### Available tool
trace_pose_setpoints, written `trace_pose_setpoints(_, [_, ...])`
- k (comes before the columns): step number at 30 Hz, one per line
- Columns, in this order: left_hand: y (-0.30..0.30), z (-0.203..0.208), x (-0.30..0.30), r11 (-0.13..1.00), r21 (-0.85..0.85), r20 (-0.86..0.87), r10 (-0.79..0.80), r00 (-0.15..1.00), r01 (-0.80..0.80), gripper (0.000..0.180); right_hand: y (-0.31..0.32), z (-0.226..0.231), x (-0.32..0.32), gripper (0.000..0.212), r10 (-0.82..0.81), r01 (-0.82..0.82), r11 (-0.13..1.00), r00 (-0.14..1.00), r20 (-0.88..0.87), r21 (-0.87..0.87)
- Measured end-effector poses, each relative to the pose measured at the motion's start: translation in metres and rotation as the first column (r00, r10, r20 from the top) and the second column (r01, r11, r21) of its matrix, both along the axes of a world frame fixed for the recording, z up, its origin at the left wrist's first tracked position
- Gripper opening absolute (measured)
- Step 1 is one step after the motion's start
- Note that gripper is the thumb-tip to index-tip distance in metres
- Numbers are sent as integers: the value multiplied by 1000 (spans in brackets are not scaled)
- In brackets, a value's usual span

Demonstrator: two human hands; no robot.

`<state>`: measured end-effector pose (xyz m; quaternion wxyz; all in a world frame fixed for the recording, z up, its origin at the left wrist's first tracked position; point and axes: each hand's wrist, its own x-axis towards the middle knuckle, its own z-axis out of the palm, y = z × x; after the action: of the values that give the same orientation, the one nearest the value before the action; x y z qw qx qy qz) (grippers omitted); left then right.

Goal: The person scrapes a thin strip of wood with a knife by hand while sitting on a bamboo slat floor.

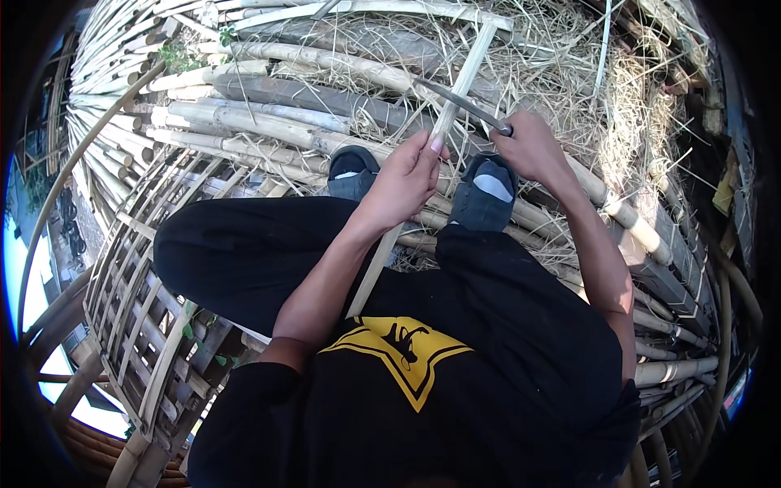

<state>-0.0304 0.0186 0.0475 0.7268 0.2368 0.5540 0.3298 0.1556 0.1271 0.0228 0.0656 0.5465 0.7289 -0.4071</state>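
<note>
My left hand (404,180) is closed around a long, pale bamboo strip (464,80). The strip slants from my lap up to the far right, and its lower end rests against my shirt. In my right hand (533,149) is a knife (468,106), gripped by the handle, which my fingers mostly hide. Its dark blade points to the far left and crosses the strip a little beyond my left hand. Whether the edge touches the strip or only passes over it, I cannot tell.
Bamboo poles (268,122) lie in rows ahead and under my dark shoes (482,199). Loose shavings (545,73) cover the poles at the far right. A woven bamboo lattice (134,313) curves along my left. More poles (675,370) are stacked at my right.
</note>
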Motion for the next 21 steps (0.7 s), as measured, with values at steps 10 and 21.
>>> trace_pose_setpoints(10, [-9, -24, 1, 969, 171, -470, -80, 879, 179, 23, 8, -28, -9, 23, 115, -126, 983, 990, 85, 137])
trace_pose_setpoints(21, [-16, -7, -9, 1000, 13, -71, -23, 997, 24, 20, 141, -64, 216, 51, -559, 432, 788, 802, 213, 439])
